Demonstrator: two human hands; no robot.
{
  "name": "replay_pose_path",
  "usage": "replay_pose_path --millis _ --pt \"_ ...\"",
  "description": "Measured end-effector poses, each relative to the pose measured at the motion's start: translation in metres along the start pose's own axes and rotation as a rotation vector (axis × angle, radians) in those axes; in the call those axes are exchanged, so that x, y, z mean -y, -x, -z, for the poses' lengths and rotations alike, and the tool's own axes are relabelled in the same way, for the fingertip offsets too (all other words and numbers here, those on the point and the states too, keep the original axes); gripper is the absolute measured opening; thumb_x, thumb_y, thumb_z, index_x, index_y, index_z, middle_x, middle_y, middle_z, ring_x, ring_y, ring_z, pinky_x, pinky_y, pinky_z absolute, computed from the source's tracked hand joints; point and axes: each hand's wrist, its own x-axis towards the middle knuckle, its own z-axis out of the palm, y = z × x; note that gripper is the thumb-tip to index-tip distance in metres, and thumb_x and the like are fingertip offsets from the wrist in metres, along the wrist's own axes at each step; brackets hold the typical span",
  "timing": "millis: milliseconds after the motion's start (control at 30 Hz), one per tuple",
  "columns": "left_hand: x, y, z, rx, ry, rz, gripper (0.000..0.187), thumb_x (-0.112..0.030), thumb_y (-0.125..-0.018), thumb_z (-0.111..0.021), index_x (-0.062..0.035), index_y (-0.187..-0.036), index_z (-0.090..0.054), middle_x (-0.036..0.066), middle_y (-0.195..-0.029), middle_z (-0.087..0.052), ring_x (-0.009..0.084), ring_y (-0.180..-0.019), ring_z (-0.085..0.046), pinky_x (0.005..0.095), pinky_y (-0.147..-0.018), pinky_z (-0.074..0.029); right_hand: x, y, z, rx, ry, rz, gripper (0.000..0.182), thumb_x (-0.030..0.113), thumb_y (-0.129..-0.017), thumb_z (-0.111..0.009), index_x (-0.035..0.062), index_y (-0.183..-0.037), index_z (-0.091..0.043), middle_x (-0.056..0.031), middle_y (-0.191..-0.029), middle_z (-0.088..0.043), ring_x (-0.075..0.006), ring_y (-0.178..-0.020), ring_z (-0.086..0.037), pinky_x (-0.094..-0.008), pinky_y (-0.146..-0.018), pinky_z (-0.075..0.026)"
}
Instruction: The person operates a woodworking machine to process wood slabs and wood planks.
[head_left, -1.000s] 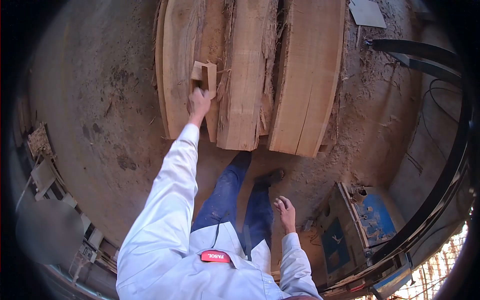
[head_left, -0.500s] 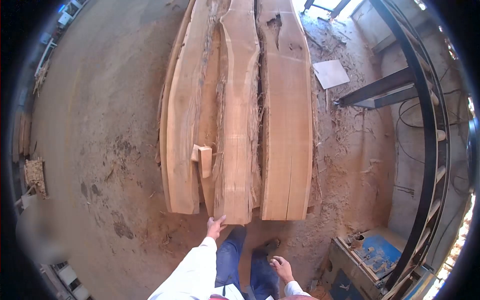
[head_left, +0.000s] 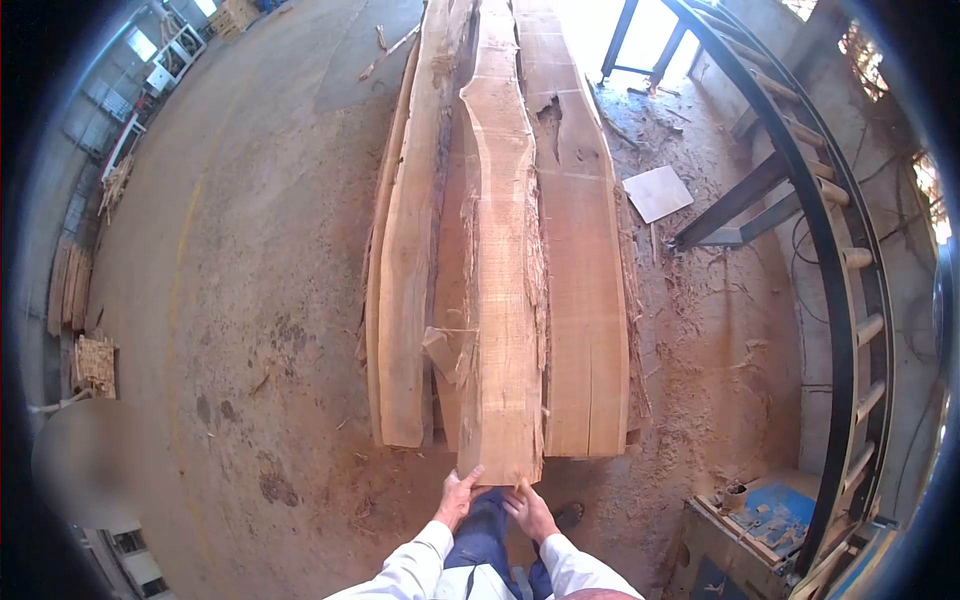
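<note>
The middle plank (head_left: 507, 330) is pinched at its near end, between its neighbours, by the fingers of left hand (head_left: 456, 499) and right hand (head_left: 530, 511), apparently to share its weight

On the right there is a roller frame (head_left: 858, 330), black, with its rollers one after another. A pale sheet (head_left: 658, 194) lies flat on the dusty floor (head_left: 700, 330), near the frame's slanted leg (head_left: 735, 205). At the near right stands a box (head_left: 725, 545) with a blue top, and wood scraps are on it. On the left, a yellow line (head_left: 186, 240) and dark stains (head_left: 277, 488) mark the floor.
</note>
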Motion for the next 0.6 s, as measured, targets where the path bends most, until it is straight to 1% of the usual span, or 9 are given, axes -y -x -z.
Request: replay_pose_path --millis 133,167,267,300,400,433,500,567,600 --pt "0.003 0.028 -0.039 0.029 -0.016 -0.043 0.067 -0.016 -0.085 -0.079 0.0046 -0.135 -0.039 0.016 -0.123 -0.057 0.0283 -0.105 -0.065 0.0391 -0.075 -0.064 -0.004 -0.009 -0.030 -0.084 -0.423 0.120 0.066 0.047 -0.091 -0.068 0.0112 -0.141 -0.046 -0.0101 -0.135 -0.056 -0.0298 -0.126 -0.051 -0.0459 -0.107 -0.038" --pt "0.007 0.030 -0.042 0.041 -0.042 -0.045 0.066 -0.017 -0.086 -0.078 0.0040 -0.136 -0.040 0.015 -0.125 -0.057 0.0280 -0.106 -0.064 0.0391 -0.076 -0.064 -0.002 -0.010 -0.030 -0.004 -0.459 0.178 0.066 0.048 -0.089 -0.070 0.0134 -0.140 -0.048 -0.0094 -0.131 -0.058 -0.0286 -0.121 -0.053 -0.0438 -0.102 -0.042" --pt "0.004 0.045 -0.055 0.062 -0.054 -0.051 0.065 -0.018 -0.087 -0.077 0.0031 -0.137 -0.040 0.014 -0.125 -0.056 0.0279 -0.105 -0.064 0.0390 -0.075 -0.063 0.005 -0.014 -0.018 -0.004 -0.395 0.139 0.063 0.045 -0.087 -0.073 0.0126 -0.137 -0.051 -0.0085 -0.133 -0.058 -0.0282 -0.122 -0.053 -0.0443 -0.104 -0.041" --pt "0.008 0.044 -0.053 0.062 -0.074 -0.059 0.063 -0.017 -0.088 -0.076 0.0018 -0.137 -0.041 0.014 -0.125 -0.056 0.0283 -0.108 -0.063 0.0414 -0.079 -0.062 0.005 -0.010 -0.024 0.091 -0.449 0.175 0.064 0.037 -0.088 -0.075 0.0103 -0.139 -0.048 -0.0083 -0.132 -0.058 -0.0282 -0.121 -0.054 -0.0450 -0.106 -0.042" --pt "0.015 0.047 -0.055 0.046 -0.007 -0.046 0.059 -0.016 -0.089 -0.074 0.0000 -0.137 -0.042 0.013 -0.125 -0.057 0.0293 -0.111 -0.061 0.0440 -0.083 -0.061 0.000 -0.004 -0.034 0.141 -0.519 0.296 0.057 0.033 -0.091 -0.072 0.0085 -0.137 -0.050 -0.0081 -0.132 -0.058 -0.0278 -0.120 -0.055 -0.0432 -0.104 -0.045" --pt "0.017 0.045 -0.051 0.116 -0.011 -0.030 0.055 -0.017 -0.092 -0.071 -0.0022 -0.137 -0.044 0.012 -0.128 -0.057 0.0302 -0.115 -0.059 0.0460 -0.088 -0.058 0.002 0.000 -0.029 0.193 -0.510 0.282 0.050 0.023 -0.092 -0.071 0.0083 -0.136 -0.052 -0.0081 -0.130 -0.061 -0.0267 -0.120 -0.057 -0.0411 -0.106 -0.044" --pt "0.021 0.055 -0.063 0.188 -0.023 -0.033 0.052 -0.021 -0.095 -0.068 -0.0041 -0.138 -0.045 0.012 -0.132 -0.057 0.0303 -0.116 -0.060 0.0461 -0.091 -0.057 0.030 0.045 -0.043 0.201 -0.370 0.265 0.047 0.022 -0.094 -0.067 0.0082 -0.136 -0.052 -0.0079 -0.129 -0.062 -0.0253 -0.118 -0.058 -0.0397 -0.105 -0.045" --pt "0.028 0.068 -0.082 0.214 -0.080 -0.031 0.049 -0.022 -0.096 -0.065 -0.0050 -0.138 -0.046 0.012 -0.132 -0.057 0.0279 -0.117 -0.059 0.0450 -0.093 -0.055 0.035 0.041 -0.021 0.158 -0.349 0.414 0.048 0.024 -0.093 -0.066 0.0073 -0.136 -0.052 -0.0089 -0.127 -0.062 -0.0244 -0.117 -0.059 -0.0401 -0.100 -0.048" --pt "0.037 0.073 -0.089 0.279 -0.088 -0.049 0.048 -0.023 -0.097 -0.064 -0.0026 -0.136 -0.047 0.012 -0.130 -0.058 0.0264 -0.117 -0.059 0.0436 -0.093 -0.055 0.038 0.043 -0.007 0.096 -0.305 0.388 0.044 0.024 -0.093 -0.067 0.0064 -0.131 -0.055 -0.0081 -0.122 -0.064 -0.0229 -0.113 -0.060 -0.0394 -0.098 -0.050"
